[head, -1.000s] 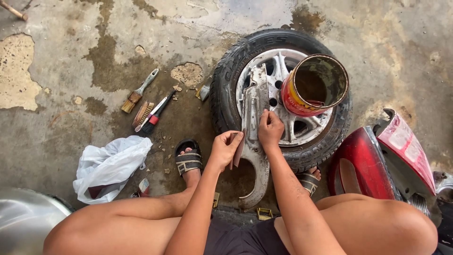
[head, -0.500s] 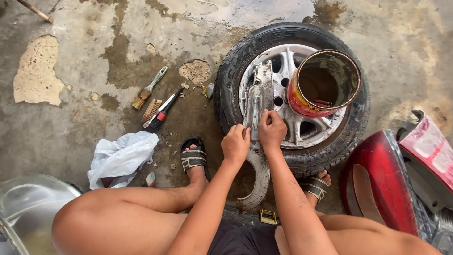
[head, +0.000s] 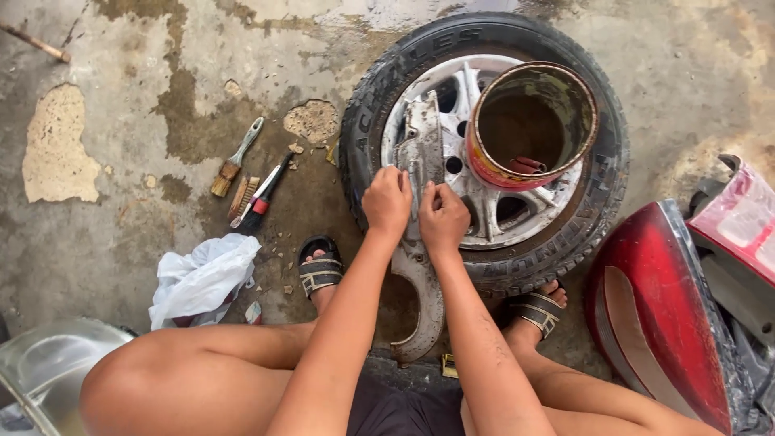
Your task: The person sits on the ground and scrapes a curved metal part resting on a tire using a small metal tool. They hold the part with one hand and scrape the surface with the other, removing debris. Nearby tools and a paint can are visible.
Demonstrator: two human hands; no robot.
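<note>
A long, curved, dirty metal part (head: 421,145) lies across a tyre (head: 371,121) with a silver spoked rim (head: 484,218) on the concrete floor. My left hand (head: 387,202) and my right hand (head: 442,216) both press on the middle of that part, fingers closed around its edges, side by side. The part's lower end (head: 424,315) curves down past the tyre toward my lap. A red, rusty round tin (head: 529,121), open at the top, stands on the rim just right of my hands.
Brushes and a red-handled tool (head: 246,182) lie on the floor to the left. A crumpled white plastic bag (head: 202,278) sits near my left sandalled foot (head: 319,270). A red vehicle body panel (head: 670,315) is at the right, a metal bowl (head: 40,371) at bottom left.
The view has shifted so the tyre and tin sit more to the right. Both hands stay on the metal part, with the left hand moved closer to the right one.
</note>
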